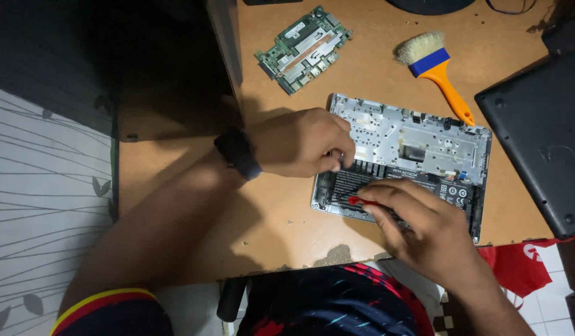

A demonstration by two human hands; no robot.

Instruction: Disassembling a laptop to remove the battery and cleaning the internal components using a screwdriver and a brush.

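Right hand [424, 227]: closed around a red-handled screwdriver [361, 201], tip on the black battery [393, 186].
Left hand [303, 143]: fingers pinched at the laptop base's [418, 140] left edge, near the tabletop's [287, 218] front edge.
Technique: steady the base, keep the driver upright.
Beyond: circuit board [305, 48], brush [434, 65].

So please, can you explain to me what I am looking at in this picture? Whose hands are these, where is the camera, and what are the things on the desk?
There is no machine here. A person wears the camera on the head, so you look down at their own two bare hands over a wooden desk. The left hand, with a dark watch on its wrist, steadies an opened laptop base lying with its inside up. The right hand holds a red-handled tool, likely a screwdriver, over the black battery. Further back lie a green circuit board and an orange-handled brush. A dark laptop cover lies at the right.
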